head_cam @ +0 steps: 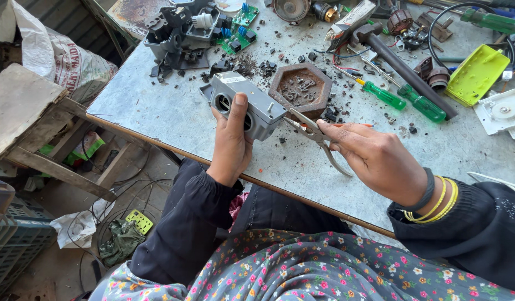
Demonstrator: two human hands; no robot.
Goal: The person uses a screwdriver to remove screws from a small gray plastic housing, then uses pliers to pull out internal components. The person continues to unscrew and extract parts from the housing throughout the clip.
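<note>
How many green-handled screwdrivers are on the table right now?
3. One small screwdriver and a larger one lie side by side right of the hexagonal block; a third lies at the top right corner. Clutter may hide others.

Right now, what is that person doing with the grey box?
A person sits at a metal worktable. The left hand holds a grey plastic housing steady on it, while the right hand pokes pliers into its end. Green-handled screwdrivers, circuit boards and broken black bits lie scattered around.
</note>
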